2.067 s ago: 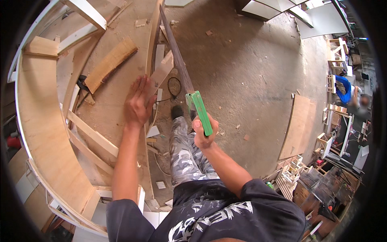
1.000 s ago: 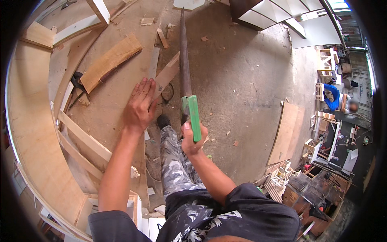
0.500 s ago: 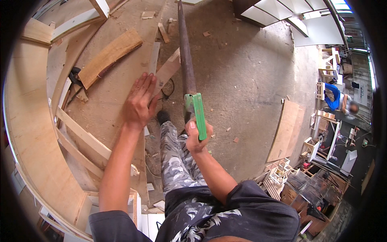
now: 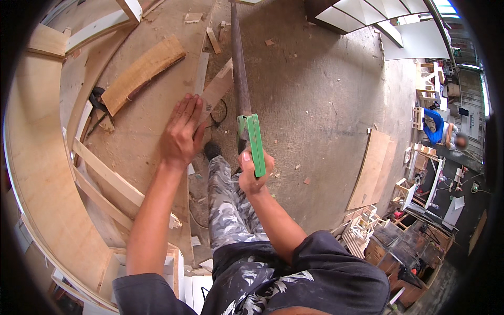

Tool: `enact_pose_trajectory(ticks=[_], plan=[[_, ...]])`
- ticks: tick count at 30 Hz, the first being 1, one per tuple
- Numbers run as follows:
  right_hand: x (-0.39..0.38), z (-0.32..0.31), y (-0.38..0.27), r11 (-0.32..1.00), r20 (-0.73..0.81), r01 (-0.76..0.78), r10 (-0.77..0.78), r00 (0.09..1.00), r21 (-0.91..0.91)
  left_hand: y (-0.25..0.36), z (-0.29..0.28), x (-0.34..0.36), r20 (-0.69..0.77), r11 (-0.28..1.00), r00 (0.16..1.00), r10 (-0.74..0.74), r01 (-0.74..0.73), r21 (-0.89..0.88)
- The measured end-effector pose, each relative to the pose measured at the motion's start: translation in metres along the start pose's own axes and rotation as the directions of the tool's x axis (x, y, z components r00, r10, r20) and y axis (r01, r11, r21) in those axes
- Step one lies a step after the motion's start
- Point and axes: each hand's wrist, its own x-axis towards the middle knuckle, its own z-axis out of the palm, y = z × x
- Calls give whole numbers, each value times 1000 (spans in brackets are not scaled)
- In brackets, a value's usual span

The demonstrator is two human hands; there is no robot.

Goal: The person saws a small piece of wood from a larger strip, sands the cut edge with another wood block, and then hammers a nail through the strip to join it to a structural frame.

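Note:
My right hand (image 4: 255, 170) is wrapped round the green handle of a handsaw (image 4: 240, 68), whose long dark blade points away from me. The blade stands nearly on edge beside the far end of a narrow wooden board (image 4: 216, 92); whether its teeth bite into the wood I cannot tell. Flat on the near end of that board and the plywood worktop around it lies my left hand (image 4: 182, 131), fingers stretched out. The board slants over the worktop's right edge, its far end jutting out above the floor.
A curved wood offcut (image 4: 142, 73) lies left of my left hand, with a dark clamp-like tool (image 4: 98, 102) beside it. Plywood sheets (image 4: 370, 170) rest on the floor at right. White-panelled furniture (image 4: 362, 16) stands far right. Another person (image 4: 446, 131) sits at the far right.
The saw and my right hand have shifted slightly forward and to the left. My left hand and the board stay practically where they were.

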Motion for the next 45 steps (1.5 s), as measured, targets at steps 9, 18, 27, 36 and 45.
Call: enact_pose_trajectory(ticks=[9, 18, 27, 36, 45], plan=[[15, 3, -4, 994, 4, -84, 84, 996, 76, -1, 1, -2, 6, 1000, 1000, 5, -5, -6], [-7, -4, 3, 991, -56, -19, 27, 998, 133, -2, 2, 0, 8, 1000, 1000, 17, -18, 16], [7, -6, 0, 998, 26, 69, -70, 997, 7, -3, 3, -2, -30, 1000, 1000, 9, -9, 2], [22, -14, -3, 999, 87, 51, -50, 995, -5, -1, -1, 0, 7, 1000, 1000, 4, -4, -17], [20, -8, -2, 991, 56, 132, -134, 989, 34, -1, 0, 0, -25, 999, 999, 21, -21, -35]])
